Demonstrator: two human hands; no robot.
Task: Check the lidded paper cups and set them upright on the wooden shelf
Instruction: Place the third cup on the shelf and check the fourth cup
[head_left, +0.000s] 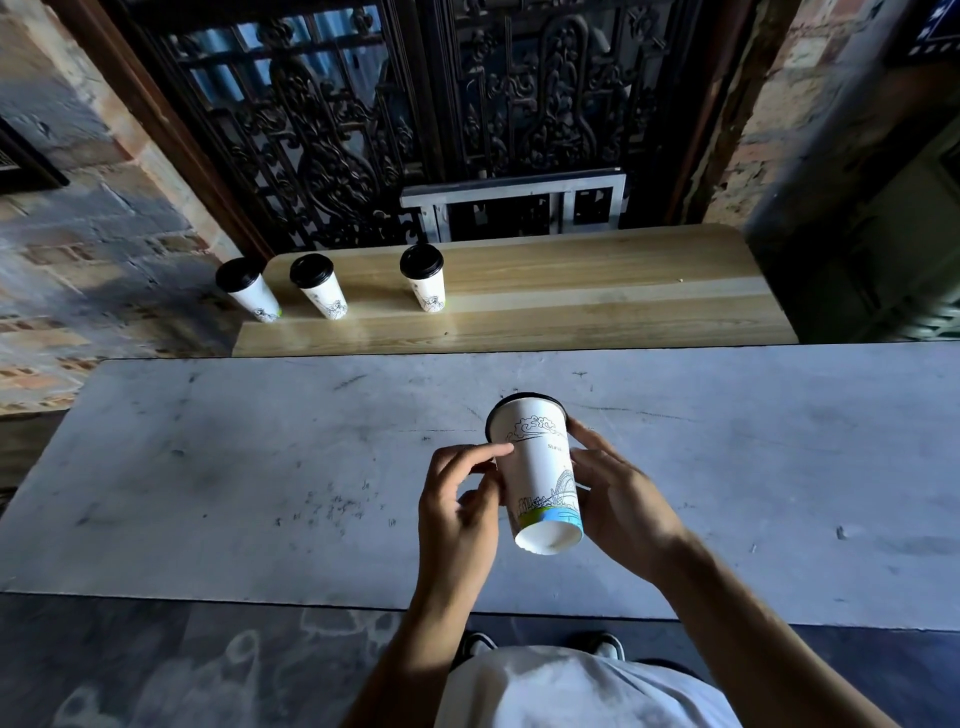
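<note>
I hold one white paper cup (537, 478) with a black lid and line drawings above the grey table, tilted so its base faces me and its lid points away. My left hand (460, 506) grips its left side with fingers and thumb. My right hand (615, 496) cradles its right side. Three more lidded cups stand upright on the left part of the wooden shelf (597, 296): one at the far left corner (249, 288), one beside it (319, 286), one further right (425, 278).
The scuffed grey table (260, 467) lies between me and the shelf. Behind the shelf stands a dark ornate metal grille (415, 114) with a small metal frame (519, 202). Brick walls flank both sides. My shoes show below the table's near edge.
</note>
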